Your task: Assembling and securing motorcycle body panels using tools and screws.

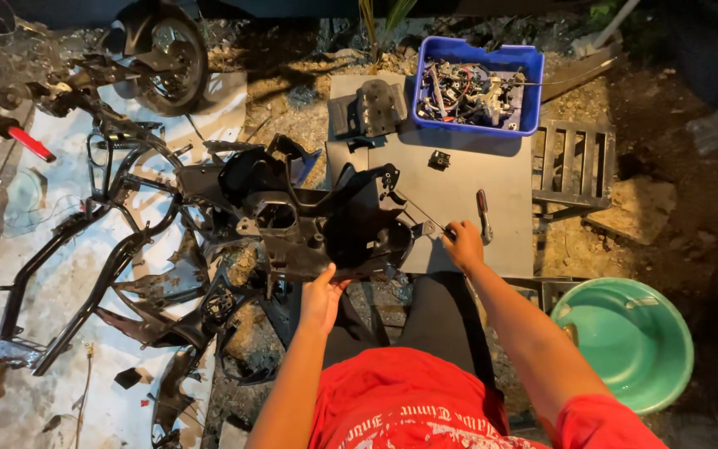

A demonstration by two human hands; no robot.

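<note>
Head view: a person sits on the ground among stripped motorbike parts.
Left hand: fingers curled under the near edge of the black plastic fairing, steadying it.
Right hand: fingers pinched narrow on a thin metal tool whose tip reaches the fairing's right side; the exact grip is too small to tell.
Fairing's place: directly ahead of both hands, resting partly on the grey board.
Handling: I judge the moulded plastic shell light but bulky, stiff with some flex, thin at its tabs and liable to crack; best taken by its thick rims, not the lugs.
Beyond the right fingers: a screwdriver with dark handle, just beside them; farther off, a blue plastic crate of small metal parts.
Right of the right arm: a smooth green basin.
Left of the left fingers: a bare tubular frame on a white sheet.
</note>
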